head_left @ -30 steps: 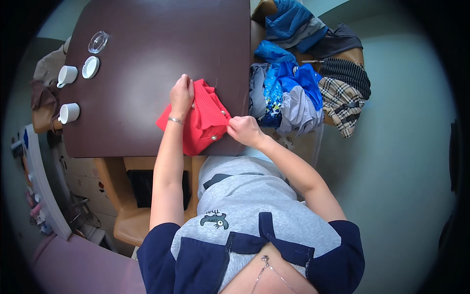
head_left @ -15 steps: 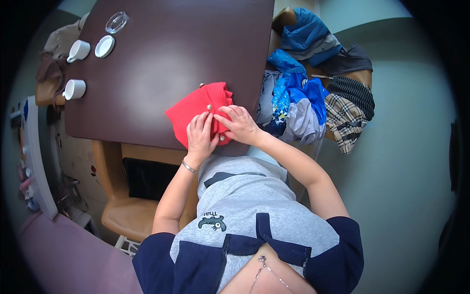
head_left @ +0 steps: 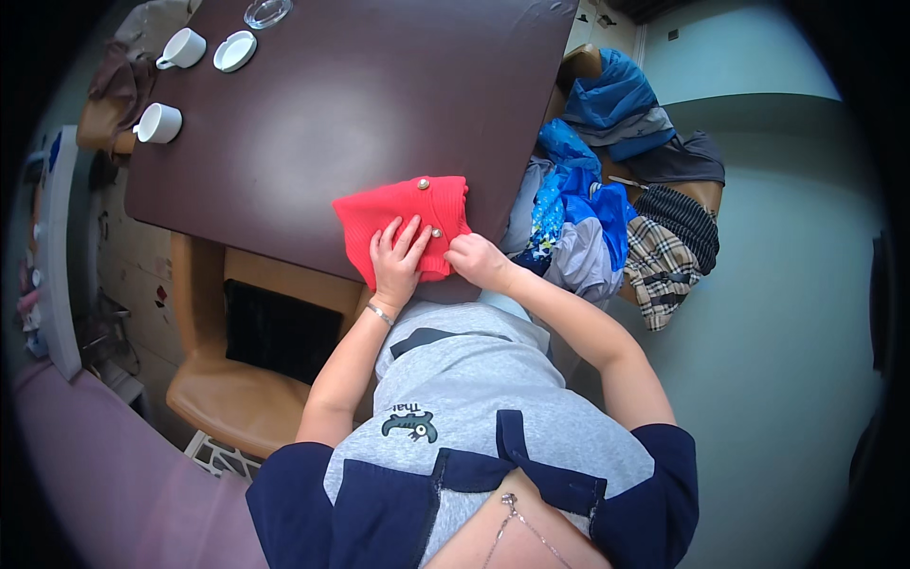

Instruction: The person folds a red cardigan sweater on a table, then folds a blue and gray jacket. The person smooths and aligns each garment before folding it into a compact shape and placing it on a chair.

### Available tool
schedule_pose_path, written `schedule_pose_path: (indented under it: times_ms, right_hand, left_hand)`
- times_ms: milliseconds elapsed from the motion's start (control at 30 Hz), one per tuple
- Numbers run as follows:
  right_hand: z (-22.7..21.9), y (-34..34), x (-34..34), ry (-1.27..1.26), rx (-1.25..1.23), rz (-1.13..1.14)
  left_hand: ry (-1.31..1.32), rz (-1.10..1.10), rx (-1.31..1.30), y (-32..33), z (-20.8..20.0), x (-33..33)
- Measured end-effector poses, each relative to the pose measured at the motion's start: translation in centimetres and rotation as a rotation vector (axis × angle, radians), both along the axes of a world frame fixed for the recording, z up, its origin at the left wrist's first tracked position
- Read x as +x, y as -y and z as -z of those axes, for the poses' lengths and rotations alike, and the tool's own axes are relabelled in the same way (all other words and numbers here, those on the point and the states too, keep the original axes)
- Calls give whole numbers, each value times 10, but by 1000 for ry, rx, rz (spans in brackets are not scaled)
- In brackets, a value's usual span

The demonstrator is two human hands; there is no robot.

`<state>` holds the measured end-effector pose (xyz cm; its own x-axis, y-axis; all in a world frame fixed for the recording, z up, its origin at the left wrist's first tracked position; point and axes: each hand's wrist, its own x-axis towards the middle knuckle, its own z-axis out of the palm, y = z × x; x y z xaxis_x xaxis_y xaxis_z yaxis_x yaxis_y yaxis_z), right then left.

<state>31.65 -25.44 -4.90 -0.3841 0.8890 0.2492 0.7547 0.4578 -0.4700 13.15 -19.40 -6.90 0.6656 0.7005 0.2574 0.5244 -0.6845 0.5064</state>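
A red ribbed knit garment (head_left: 398,203) with round pearl-like buttons lies folded at the near edge of the dark table. My left hand (head_left: 396,264) rests on top of it, fingers spread and flat on the knit just left of a button. At the garment's right edge, my right hand (head_left: 480,261) is closed in a pinch on the folded cloth. A second button shows near the far edge of the bundle.
The brown table (head_left: 313,123) holds two white cups (head_left: 159,123), a white ashtray (head_left: 235,51) and a clear glass dish (head_left: 267,11). Blue clothes (head_left: 578,194) and a plaid cloth (head_left: 664,270) pile up on the right. A tan chair (head_left: 237,403) stands at near left.
My right hand has gone from the middle of the red garment to its right edge and pinches there. My left hand has spread flat on the knit. The view has shifted.
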Motion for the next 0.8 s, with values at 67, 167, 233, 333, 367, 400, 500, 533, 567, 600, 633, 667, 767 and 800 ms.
schedule_pose_path:
  times_ms: [67,167,233,333,367,400,500,533,567,600,633,667,767,800]
  right_hand:
    - [8,6,5,-50,-11,41]
    - [-20,3,0,-132,-115,69]
    - [-25,4,-7,-167,-94,220]
    - [-47,-27,-29,-159,91,312]
    - [-40,-37,-41,-36,76,307]
    - [-30,-42,-48,88,61,303]
    - [3,-39,-31,136,-74,233]
    - [10,-39,-26,81,-47,247]
    - [13,-35,-24,85,-58,228]
    - [13,-39,-21,89,-49,215]
    - [11,-42,-18,97,-37,205]
    - [9,-44,-17,104,-24,195]
    - [-1,-26,-3,-104,-28,422]
    - [-5,-25,5,-212,-27,539]
  left_hand:
    - [-10,5,56,4,4,1]
    - [-15,83,31,8,5,-19]
    - [-49,132,25,10,7,-27]
    - [-64,133,-8,14,6,-25]
    - [-110,148,1,19,20,-31]
    - [-115,157,-6,20,19,-34]
    - [-141,187,22,23,18,-43]
    - [-141,164,19,30,23,-47]
    - [-141,140,16,39,32,-50]
    - [-140,121,34,34,27,-48]
    - [-129,107,4,37,21,-45]
    - [-111,122,-46,31,15,-46]
    - [43,139,-275,17,-20,-52]
    - [164,-22,-416,16,-23,-56]
